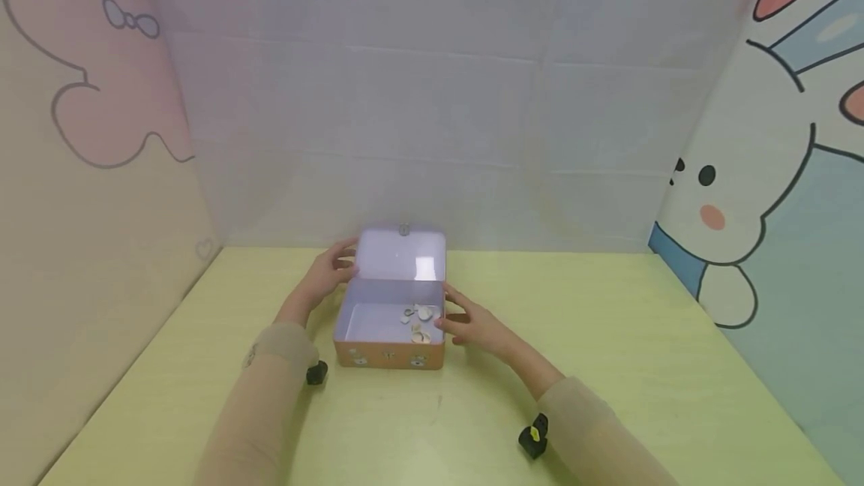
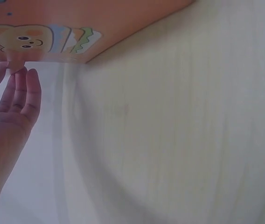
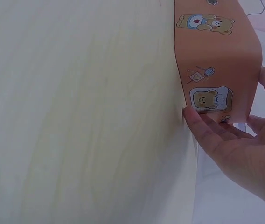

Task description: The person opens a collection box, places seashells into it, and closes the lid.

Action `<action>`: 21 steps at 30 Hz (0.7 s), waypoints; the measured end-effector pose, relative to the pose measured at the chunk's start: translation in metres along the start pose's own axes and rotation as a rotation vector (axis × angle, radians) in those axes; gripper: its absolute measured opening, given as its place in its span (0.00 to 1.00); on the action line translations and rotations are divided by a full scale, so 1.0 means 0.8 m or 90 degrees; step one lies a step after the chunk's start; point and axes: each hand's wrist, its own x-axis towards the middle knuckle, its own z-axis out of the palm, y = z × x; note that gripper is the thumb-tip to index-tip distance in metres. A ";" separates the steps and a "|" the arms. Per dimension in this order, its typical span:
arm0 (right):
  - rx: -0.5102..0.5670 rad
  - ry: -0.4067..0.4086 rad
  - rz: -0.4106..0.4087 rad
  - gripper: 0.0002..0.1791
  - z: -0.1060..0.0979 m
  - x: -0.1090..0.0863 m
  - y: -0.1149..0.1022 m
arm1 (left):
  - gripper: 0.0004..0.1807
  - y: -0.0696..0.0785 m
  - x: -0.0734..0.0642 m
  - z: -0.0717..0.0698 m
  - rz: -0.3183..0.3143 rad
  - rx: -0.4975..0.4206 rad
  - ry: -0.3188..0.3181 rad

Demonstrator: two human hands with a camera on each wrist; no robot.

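Observation:
An orange tin box [image 1: 390, 355] with bear pictures stands on the table, its hinged lid [image 1: 388, 255] raised at the back. Inside, on the pale lilac bottom, lie several small whitish shell-like pieces [image 1: 421, 313], mostly to the right. My left hand [image 1: 327, 274] holds the lid's left edge near the hinge. In the left wrist view, the left fingers [image 2: 32, 86] meet the box's back corner. The right hand [image 1: 481, 327] grips the box's right side, thumb at the rim. Along the printed side wall [image 3: 211, 99] lie the right fingers [image 3: 202, 128].
The pale yellow table [image 1: 607, 336] reaches back to a whitish sheet wall [image 1: 439, 111]. Cartoon-printed panels, including a rabbit panel [image 1: 736, 193], border both sides. Small black devices [image 1: 533, 437] sit at both wrists.

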 end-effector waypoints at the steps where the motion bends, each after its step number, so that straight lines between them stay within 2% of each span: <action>1: -0.004 0.000 0.002 0.40 0.000 0.001 0.002 | 0.35 0.002 -0.001 0.000 0.001 -0.002 0.002; 6: -0.003 -0.005 0.004 0.40 0.000 -0.001 -0.002 | 0.39 0.018 -0.007 0.002 -0.005 -0.012 0.015; 13: -0.008 -0.011 0.000 0.42 0.000 0.001 0.000 | 0.43 0.017 -0.007 0.001 0.028 0.004 0.026; 21: -0.021 0.002 0.010 0.41 -0.001 -0.002 -0.003 | 0.47 0.025 -0.007 0.000 0.045 0.030 0.048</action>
